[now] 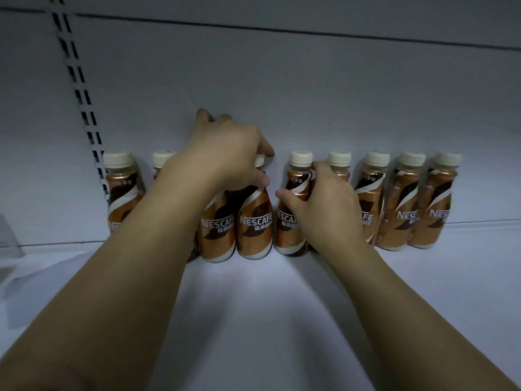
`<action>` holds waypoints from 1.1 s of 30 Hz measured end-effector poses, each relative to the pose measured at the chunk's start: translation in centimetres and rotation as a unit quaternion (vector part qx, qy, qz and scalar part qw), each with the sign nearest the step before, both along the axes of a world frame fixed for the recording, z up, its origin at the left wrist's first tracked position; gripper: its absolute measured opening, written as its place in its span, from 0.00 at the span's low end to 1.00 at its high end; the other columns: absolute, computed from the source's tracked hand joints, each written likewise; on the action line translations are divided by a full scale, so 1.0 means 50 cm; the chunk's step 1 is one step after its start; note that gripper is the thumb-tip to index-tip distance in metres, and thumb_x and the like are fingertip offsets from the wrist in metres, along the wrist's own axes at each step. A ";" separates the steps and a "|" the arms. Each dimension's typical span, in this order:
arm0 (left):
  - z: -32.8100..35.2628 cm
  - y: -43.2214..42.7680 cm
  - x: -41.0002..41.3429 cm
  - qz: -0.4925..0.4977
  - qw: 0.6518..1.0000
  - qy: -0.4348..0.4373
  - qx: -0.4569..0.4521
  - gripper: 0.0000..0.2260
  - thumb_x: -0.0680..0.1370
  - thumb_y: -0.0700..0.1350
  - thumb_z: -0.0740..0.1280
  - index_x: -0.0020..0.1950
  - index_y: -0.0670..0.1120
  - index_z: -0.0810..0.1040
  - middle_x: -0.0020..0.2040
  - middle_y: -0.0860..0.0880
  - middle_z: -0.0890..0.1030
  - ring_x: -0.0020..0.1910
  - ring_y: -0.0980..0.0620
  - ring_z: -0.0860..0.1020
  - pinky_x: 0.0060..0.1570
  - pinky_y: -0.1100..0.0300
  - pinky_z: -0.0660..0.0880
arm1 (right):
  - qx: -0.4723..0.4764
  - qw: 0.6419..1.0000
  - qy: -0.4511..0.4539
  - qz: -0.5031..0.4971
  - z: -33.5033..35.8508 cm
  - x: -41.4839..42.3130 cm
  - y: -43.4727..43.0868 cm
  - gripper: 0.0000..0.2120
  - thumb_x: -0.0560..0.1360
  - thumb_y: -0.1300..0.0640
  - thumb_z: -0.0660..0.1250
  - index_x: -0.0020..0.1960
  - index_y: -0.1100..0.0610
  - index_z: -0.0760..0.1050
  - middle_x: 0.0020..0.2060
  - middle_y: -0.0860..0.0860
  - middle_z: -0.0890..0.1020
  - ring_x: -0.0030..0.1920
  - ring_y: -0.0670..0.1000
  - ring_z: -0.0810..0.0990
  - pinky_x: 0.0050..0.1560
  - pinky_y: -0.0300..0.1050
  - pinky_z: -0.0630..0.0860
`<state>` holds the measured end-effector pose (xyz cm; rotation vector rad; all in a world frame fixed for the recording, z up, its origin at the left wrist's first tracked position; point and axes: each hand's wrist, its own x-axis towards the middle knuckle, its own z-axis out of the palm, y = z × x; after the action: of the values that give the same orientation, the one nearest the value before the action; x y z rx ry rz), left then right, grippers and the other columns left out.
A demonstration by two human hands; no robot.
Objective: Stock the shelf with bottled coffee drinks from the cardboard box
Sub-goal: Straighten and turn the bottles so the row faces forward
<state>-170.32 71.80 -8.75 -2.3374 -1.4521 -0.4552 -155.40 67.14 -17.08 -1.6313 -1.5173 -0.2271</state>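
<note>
Several brown bottled coffee drinks with cream caps stand in a row against the back of the white shelf (282, 306). My left hand (225, 153) grips the tops of two bottles (253, 230) near the middle of the row, fingers curled over their caps. My right hand (321, 204) holds the neck and shoulder of another bottle (290, 221) just to the right, thumb in front, fingers round the far side. Three more bottles (428, 204) stand at the right end, and one (121, 193) at the left end. The cardboard box is out of view.
The shelf's back panel (282, 94) rises behind the bottles, with a slotted upright rail (81, 103) at the left. A pale translucent object (8, 238) sits at the far left edge. Bare shelf surface lies in front of the row.
</note>
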 end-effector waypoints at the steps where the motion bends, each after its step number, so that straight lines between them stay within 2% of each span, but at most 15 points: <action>1: 0.000 -0.001 0.001 -0.001 1.000 0.004 0.000 0.24 0.70 0.62 0.69 0.65 0.64 0.72 0.59 0.50 0.78 0.61 0.45 0.68 0.61 0.45 0.59 | -0.001 1.000 -0.005 -0.008 0.000 -0.002 0.001 0.24 0.71 0.41 0.70 0.59 0.55 0.72 0.51 0.51 0.80 0.52 0.53 0.79 0.45 0.44 0.71; 3: -0.001 -0.004 0.004 -0.003 1.000 0.005 -0.005 0.24 0.70 0.62 0.69 0.66 0.63 0.71 0.59 0.50 0.77 0.61 0.45 0.67 0.61 0.45 0.59 | -0.004 1.000 -0.010 -0.018 0.001 -0.005 0.003 0.25 0.71 0.40 0.70 0.59 0.56 0.73 0.51 0.52 0.80 0.52 0.53 0.78 0.45 0.44 0.71; 7: -0.001 -0.010 0.007 0.000 1.000 0.024 0.014 0.24 0.70 0.62 0.69 0.65 0.61 0.72 0.59 0.49 0.77 0.61 0.44 0.68 0.60 0.44 0.57 | -0.008 1.000 -0.003 -0.023 0.003 -0.009 0.003 0.25 0.71 0.42 0.71 0.60 0.56 0.73 0.52 0.53 0.80 0.53 0.53 0.79 0.51 0.48 0.76; 12: 0.000 -0.019 0.011 -0.022 0.999 0.015 0.025 0.23 0.73 0.62 0.66 0.65 0.56 0.72 0.59 0.48 0.76 0.62 0.44 0.69 0.61 0.45 0.58 | 0.001 1.000 0.022 -0.004 0.003 -0.008 0.001 0.25 0.70 0.44 0.73 0.61 0.55 0.74 0.51 0.52 0.82 0.52 0.53 0.80 0.52 0.53 0.78; 16: -0.002 -0.019 0.023 -0.092 0.994 -0.052 0.029 0.23 0.77 0.53 0.64 0.71 0.52 0.66 0.63 0.46 0.74 0.64 0.45 0.69 0.63 0.48 0.60 | -0.008 0.997 0.061 0.047 0.004 0.001 0.001 0.25 0.70 0.48 0.74 0.63 0.52 0.73 0.51 0.48 0.82 0.51 0.49 0.80 0.52 0.49 0.78; 19: -0.014 -0.020 0.035 -0.140 0.987 -0.075 -0.001 0.21 0.79 0.52 0.61 0.72 0.54 0.65 0.63 0.50 0.76 0.65 0.47 0.69 0.64 0.48 0.58 | -0.024 0.991 0.101 0.086 0.004 0.010 0.000 0.23 0.71 0.52 0.74 0.64 0.51 0.72 0.50 0.46 0.81 0.51 0.47 0.79 0.49 0.44 0.77; 22: -0.028 -0.018 0.041 -0.156 0.985 -0.067 -0.010 0.21 0.78 0.53 0.62 0.71 0.56 0.66 0.63 0.51 0.77 0.63 0.48 0.71 0.63 0.49 0.58 | -0.035 0.988 0.108 0.105 0.006 0.015 0.001 0.22 0.72 0.55 0.73 0.64 0.51 0.72 0.48 0.43 0.79 0.51 0.46 0.78 0.46 0.39 0.73; 25: -0.027 -0.018 0.038 -0.142 0.988 -0.057 -0.016 0.26 0.74 0.57 0.67 0.71 0.56 0.65 0.62 0.51 0.76 0.63 0.48 0.71 0.62 0.47 0.58 | -0.040 0.987 0.102 0.119 0.008 0.018 -0.001 0.20 0.73 0.57 0.71 0.63 0.51 0.72 0.48 0.43 0.79 0.50 0.46 0.77 0.46 0.39 0.71; 29: -0.013 -0.024 0.019 -0.093 0.994 -0.016 -0.064 0.33 0.69 0.59 0.72 0.71 0.58 0.63 0.62 0.51 0.76 0.62 0.47 0.71 0.64 0.45 0.57 | -0.031 0.993 0.054 0.096 0.007 0.020 -0.009 0.19 0.74 0.53 0.72 0.63 0.50 0.73 0.45 0.41 0.76 0.46 0.42 0.74 0.43 0.34 0.67; 31: -0.008 -0.028 0.009 -0.075 0.993 -0.010 -0.086 0.33 0.69 0.56 0.73 0.71 0.59 0.64 0.65 0.51 0.74 0.64 0.46 0.70 0.64 0.45 0.59 | -0.033 0.995 0.037 0.083 0.009 0.021 -0.016 0.20 0.72 0.52 0.73 0.63 0.50 0.73 0.45 0.42 0.76 0.47 0.43 0.74 0.46 0.36 0.68; 33: -0.007 -0.030 0.003 -0.069 0.994 -0.025 -0.083 0.30 0.70 0.49 0.74 0.69 0.58 0.67 0.65 0.49 0.72 0.63 0.45 0.70 0.61 0.49 0.63 | -0.051 0.996 0.016 0.074 0.010 0.022 -0.021 0.24 0.72 0.52 0.73 0.65 0.51 0.72 0.49 0.45 0.80 0.50 0.45 0.76 0.49 0.39 0.69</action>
<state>-170.19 70.27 -9.12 -2.5868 -1.4050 -0.4482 -154.28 66.11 -16.60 -1.5849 -1.6400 -0.0442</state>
